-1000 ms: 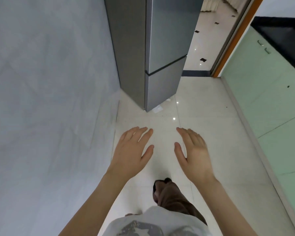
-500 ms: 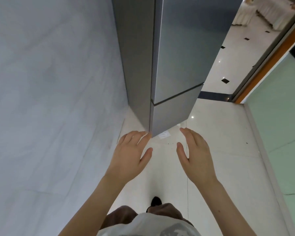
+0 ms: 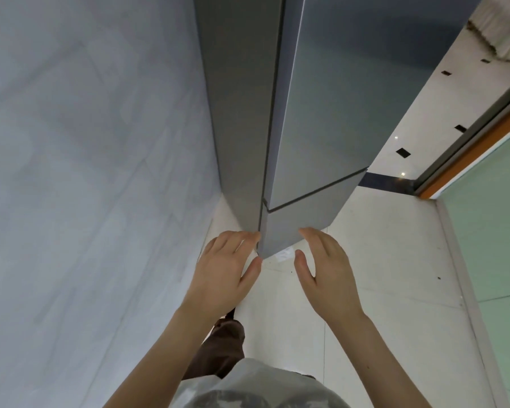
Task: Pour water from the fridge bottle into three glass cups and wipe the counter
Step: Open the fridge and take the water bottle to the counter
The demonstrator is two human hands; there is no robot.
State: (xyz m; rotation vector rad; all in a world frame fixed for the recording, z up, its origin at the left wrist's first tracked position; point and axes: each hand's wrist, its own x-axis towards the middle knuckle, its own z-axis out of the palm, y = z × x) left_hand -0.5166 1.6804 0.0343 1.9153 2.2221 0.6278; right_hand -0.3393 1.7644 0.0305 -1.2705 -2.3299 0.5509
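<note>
A tall grey fridge [image 3: 321, 113] stands straight ahead against the left wall, with both its upper door and its lower door [image 3: 301, 225] closed. My left hand [image 3: 224, 275] is held out flat with straight fingers below the fridge's front left corner edge, and holds nothing. My right hand [image 3: 327, 278] is raised beside it, fingers straight, in front of the lower door, also holding nothing. Whether either hand touches the fridge I cannot tell. No bottle, glass cups or cloth are in view.
A pale grey tiled wall [image 3: 86, 172] runs along the left. White floor tiles [image 3: 380, 260] stretch ahead to a doorway with an orange frame [image 3: 468, 151]. Pale green cabinet fronts [image 3: 495, 231] line the right side. A scrap of paper [image 3: 284, 254] lies by the fridge's foot.
I have walked closer to the fridge, which now fills more of the view. Both hands stay flat and have come up to its lower front corner.
</note>
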